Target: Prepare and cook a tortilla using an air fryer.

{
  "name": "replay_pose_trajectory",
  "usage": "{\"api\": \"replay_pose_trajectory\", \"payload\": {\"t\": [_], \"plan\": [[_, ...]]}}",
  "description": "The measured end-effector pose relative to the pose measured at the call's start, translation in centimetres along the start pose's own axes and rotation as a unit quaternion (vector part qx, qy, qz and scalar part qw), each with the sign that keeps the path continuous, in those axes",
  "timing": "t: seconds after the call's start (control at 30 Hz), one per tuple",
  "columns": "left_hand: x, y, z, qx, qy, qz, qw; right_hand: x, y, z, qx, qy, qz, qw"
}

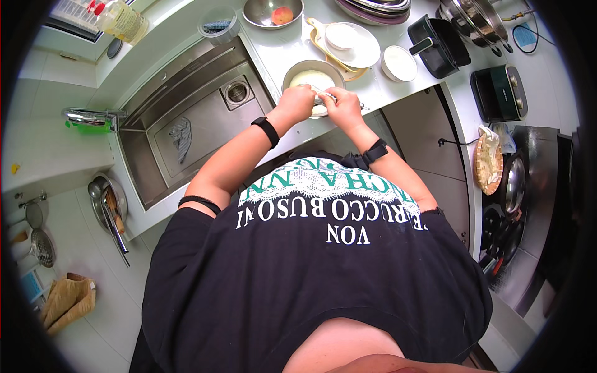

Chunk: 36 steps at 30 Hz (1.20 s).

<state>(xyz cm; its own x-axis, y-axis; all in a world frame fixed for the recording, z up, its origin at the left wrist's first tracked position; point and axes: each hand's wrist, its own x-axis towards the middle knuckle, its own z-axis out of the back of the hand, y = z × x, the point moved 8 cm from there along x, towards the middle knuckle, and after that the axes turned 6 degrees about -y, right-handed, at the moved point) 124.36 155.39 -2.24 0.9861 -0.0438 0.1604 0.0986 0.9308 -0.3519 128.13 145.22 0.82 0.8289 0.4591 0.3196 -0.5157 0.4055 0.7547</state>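
A round metal bowl with pale yellow, creamy contents stands at the counter's front edge. Over its near side, my right hand pinches a thin metal utensil; part of it, perhaps its end, shows just right of the hand. My fingers hide most of the utensil, so its kind is unclear. My left hand is curled close beside it, above the bowl, and whether it grips the utensil too is hidden.
Left of the bowl lies a steel sink with a striped cloth. Behind are a metal bowl with a peach and a white plate with a small dish. A white bowl and black fryer basket stand right.
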Motion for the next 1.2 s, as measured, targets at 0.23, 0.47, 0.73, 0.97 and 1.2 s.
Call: {"api": "replay_pose_trajectory", "payload": {"t": [0.23, 0.47, 0.73, 0.97, 1.2], "plan": [[-1.0, 2.3, 1.5, -0.048, -0.067, 0.039, 0.996, 0.0, 1.9, 0.1, 0.049, 0.123, 0.079, 0.988], [-1.2, 1.8, 1.3, -0.044, -0.05, 0.077, 0.995, -0.1, 1.7, -0.2, 0.024, 0.067, 0.054, 0.996], [-1.6, 1.9, 0.0, -0.072, -0.062, 0.076, 0.993, -0.2, 1.4, -0.5, -0.016, 0.038, 0.06, 0.997], [-1.7, 2.1, 1.4, -0.1, -0.071, 0.113, 0.986, 0.6, 2.1, 0.7, -0.012, 0.121, 0.065, 0.99], [-2.9, 6.9, 4.0, -0.091, -0.239, 0.192, 0.948, -0.6, -1.8, 3.9, -0.262, 0.183, 0.053, 0.946]]}}
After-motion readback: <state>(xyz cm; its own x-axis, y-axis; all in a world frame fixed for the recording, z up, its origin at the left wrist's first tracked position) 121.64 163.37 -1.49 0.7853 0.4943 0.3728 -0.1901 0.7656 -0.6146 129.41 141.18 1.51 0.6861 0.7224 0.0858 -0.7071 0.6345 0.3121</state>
